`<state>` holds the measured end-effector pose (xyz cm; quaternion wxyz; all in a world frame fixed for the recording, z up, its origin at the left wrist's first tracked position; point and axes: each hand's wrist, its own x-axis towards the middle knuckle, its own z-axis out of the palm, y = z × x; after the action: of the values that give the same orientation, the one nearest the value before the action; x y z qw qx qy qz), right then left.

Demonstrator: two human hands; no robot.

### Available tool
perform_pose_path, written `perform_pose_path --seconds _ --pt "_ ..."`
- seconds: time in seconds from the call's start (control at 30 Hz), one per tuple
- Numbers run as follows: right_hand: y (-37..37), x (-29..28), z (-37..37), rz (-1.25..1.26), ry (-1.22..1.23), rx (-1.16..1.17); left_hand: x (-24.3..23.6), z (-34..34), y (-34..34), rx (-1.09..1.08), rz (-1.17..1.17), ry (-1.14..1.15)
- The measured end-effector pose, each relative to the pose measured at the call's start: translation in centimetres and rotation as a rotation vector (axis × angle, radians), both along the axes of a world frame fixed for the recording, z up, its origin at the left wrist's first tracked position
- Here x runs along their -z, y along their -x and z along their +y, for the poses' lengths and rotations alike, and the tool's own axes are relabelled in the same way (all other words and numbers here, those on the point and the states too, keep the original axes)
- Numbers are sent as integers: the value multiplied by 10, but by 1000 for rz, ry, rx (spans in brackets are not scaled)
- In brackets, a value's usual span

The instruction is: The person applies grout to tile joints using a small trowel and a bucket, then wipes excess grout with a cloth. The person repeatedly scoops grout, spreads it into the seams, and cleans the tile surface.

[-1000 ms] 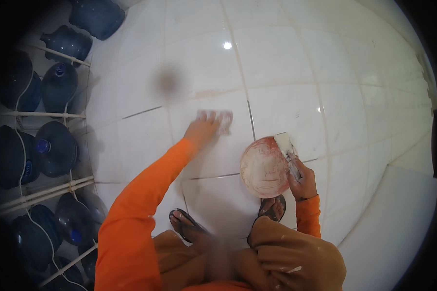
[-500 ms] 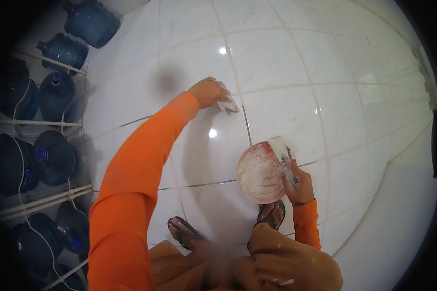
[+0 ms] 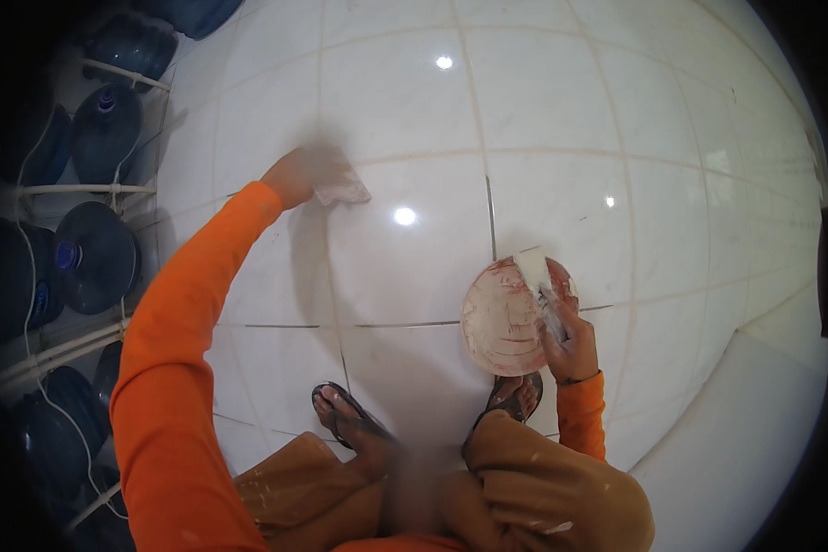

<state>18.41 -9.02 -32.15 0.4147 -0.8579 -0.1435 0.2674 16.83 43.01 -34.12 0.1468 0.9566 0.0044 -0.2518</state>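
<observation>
My left hand (image 3: 290, 179) is closed on a crumpled, whitish cloth (image 3: 345, 188) against the white floor tiles (image 3: 405, 258); a dark blur covers part of its fingers. My right hand (image 3: 572, 347) grips the handle of a putty knife (image 3: 534, 272), its blade smeared with white paste. The blade lies over a round reddish pan (image 3: 497, 322), coated with off-white paste, beside my right foot. How the pan is supported is hidden. Light filler shows in most tile joints; a few near the pan and my feet are dark.
Large blue water bottles (image 3: 98, 258) lie on a white rack (image 3: 87, 189) along the left side, with a thin white cord hanging across it. My sandalled feet (image 3: 350, 414) stand on the tiles. A white wall (image 3: 736, 423) borders the floor at right.
My left hand has swept left across the tiles with the cloth. My right hand still holds the putty knife over the pan, and the whole view has shifted slightly.
</observation>
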Motion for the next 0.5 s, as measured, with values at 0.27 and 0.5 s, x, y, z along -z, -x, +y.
perform_pose_path --seconds 0.27,0.5 --pt "10 3 -19 -205 -98 -15 18 -32 124 201 -343 -231" --pt "11 -9 -26 -201 -49 -75 22 -56 149 -427 -347 -101"
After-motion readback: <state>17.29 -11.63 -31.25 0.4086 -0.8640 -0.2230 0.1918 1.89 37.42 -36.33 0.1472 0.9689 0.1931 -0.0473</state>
